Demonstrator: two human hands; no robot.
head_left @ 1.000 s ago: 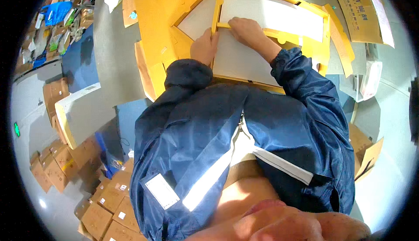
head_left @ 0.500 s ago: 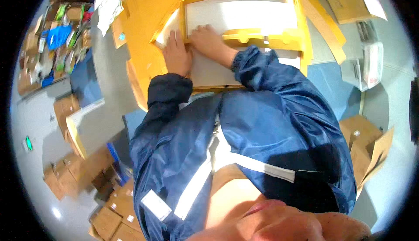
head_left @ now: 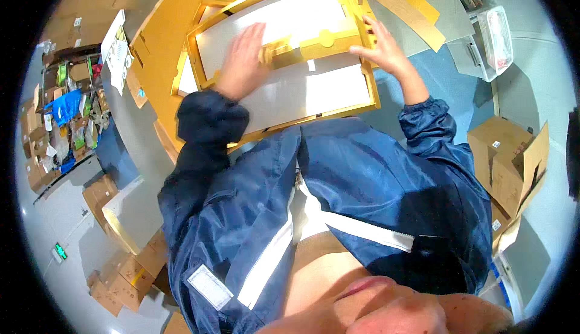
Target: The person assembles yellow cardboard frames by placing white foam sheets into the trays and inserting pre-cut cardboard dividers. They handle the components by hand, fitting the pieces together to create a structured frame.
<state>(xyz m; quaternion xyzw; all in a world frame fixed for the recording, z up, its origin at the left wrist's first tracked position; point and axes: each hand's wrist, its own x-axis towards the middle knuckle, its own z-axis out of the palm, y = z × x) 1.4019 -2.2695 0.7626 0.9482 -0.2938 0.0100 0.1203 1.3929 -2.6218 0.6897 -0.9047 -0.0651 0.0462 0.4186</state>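
A shallow yellow cardboard frame (head_left: 314, 113) with white panels inside lies before me. A folded yellow cardboard strip (head_left: 329, 42) crosses its middle. My left hand (head_left: 243, 62) is held flat over the frame's left part, fingers stretched out, by the strip's left end; whether it touches cannot be made out. My right hand (head_left: 386, 50) is at the frame's right side, fingers spread, thumb pointing in toward the strip's right end. Nothing shows in either hand.
Larger yellow cardboard sheets (head_left: 154, 50) lie under and left of the frame, with a loose cardboard strip (head_left: 408, 10) beyond its right side. A clear plastic bin (head_left: 492, 41) stands at the right, above an open brown carton (head_left: 501, 158). Crowded shelves (head_left: 66, 104) are far left.
My right hand has left the strip's left end for the frame's right side, its fingers now spread. My left hand now lies over the frame's white inside. The frame appears tilted in view.
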